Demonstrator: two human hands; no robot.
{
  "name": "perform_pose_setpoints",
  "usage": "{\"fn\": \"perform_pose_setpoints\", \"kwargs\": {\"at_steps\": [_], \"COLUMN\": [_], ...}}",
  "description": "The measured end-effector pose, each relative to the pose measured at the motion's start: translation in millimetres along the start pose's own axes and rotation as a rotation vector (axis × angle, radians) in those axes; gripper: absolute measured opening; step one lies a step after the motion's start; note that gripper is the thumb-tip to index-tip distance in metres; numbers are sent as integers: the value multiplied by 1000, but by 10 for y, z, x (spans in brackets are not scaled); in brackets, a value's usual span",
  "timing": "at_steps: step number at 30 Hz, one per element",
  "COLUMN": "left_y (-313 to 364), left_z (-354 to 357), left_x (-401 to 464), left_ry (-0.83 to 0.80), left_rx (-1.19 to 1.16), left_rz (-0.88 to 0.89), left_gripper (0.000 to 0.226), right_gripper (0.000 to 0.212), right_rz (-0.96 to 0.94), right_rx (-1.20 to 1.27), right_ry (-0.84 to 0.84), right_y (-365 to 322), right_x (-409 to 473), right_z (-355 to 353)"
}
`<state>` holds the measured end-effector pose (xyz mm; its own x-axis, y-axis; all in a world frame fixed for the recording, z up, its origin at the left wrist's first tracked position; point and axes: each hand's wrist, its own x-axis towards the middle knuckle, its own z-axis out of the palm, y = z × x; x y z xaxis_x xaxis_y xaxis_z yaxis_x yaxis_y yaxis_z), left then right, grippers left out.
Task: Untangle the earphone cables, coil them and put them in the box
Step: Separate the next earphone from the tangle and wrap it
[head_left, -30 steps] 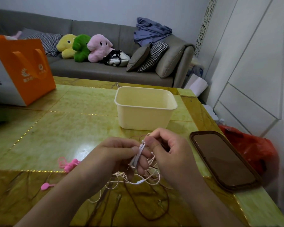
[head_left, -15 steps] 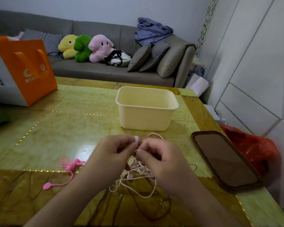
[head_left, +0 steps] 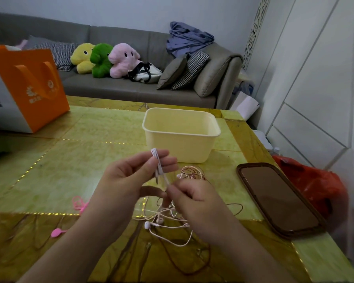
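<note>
Pinched in left hand (head_left: pixel 131 176): folded white cable (head_left: pixel 158 166), now lifted clear of the tangle (head_left: pixel 168 217); drawn taut below by right hand (head_left: pixel 194 203), fingers curled on the strand — coiling begun, likely; just beyond the grip, box (head_left: pixel 180 148) without cables; farther left, pink earphones (head_left: pixel 78 205) untouched.

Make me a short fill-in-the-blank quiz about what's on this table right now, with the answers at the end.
1. The left hand holds a folded white cable in front of the cream ____.
2. The box has ____ cables inside.
3. The phone lies on the ____ side of the table.
4. The bag is ____.

Answers: box; no; right; orange
</note>
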<state>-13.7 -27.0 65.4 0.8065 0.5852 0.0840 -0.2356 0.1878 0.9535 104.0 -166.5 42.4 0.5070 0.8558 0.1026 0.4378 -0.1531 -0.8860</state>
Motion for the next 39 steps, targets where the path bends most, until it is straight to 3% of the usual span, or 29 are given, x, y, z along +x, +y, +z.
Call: {"fn": "perform_pose_setpoints", "kwargs": {"at_steps": [5, 9, 12, 17, 20, 24, 27, 30, 33, 36, 39], "left_y": [-103, -111, -74, 22, 48, 70, 79, 39, 6, 9, 11], "left_z": [-53, -75, -76, -42, -36, -11, -35, -81, -59, -19, 11], "left_x": [30, 28, 7, -36, -51, -33, 7, 19, -2, -42, -64], "left_ry": [-3, -200, -332, -326, -321, -161, -70, -8, -145, -229, -244], "left_rx": [421, 618, 501, 76, -98, -226, -125, 261, 470, 444, 110], "left_rz": [33, 1, -152, -270, -252, -140, -58, 0, -26, -74, -152], "left_gripper": [21, 27, 25, 33, 27, 29, 35, 28, 43, 54, 48], "right_gripper": [24, 24, 21, 19, 25, 26, 28, 23, 21, 19, 20], "right_rz": [-64, -114, -124, -107, -89, -54, -26, -61, -135, -192, -161], "right_rx": [5, 43, 140, 186, 179, 103, 34, 57, 90, 106, 134], "right_ry": [-6, 57, 142, 236, 206, 104, 27, 8, 56, 154, 231], "right_y": [-96, -104, -113, -65, -47, -35, -53, -104, -138, -146, -108], "right_x": [-37, -42, -35, 27, 41, 20, -32, -59, -50, -45, -23], "right_z": [-41, -91, -119, -118, -53, 38, 38, 8, -41, -124, -156]}}
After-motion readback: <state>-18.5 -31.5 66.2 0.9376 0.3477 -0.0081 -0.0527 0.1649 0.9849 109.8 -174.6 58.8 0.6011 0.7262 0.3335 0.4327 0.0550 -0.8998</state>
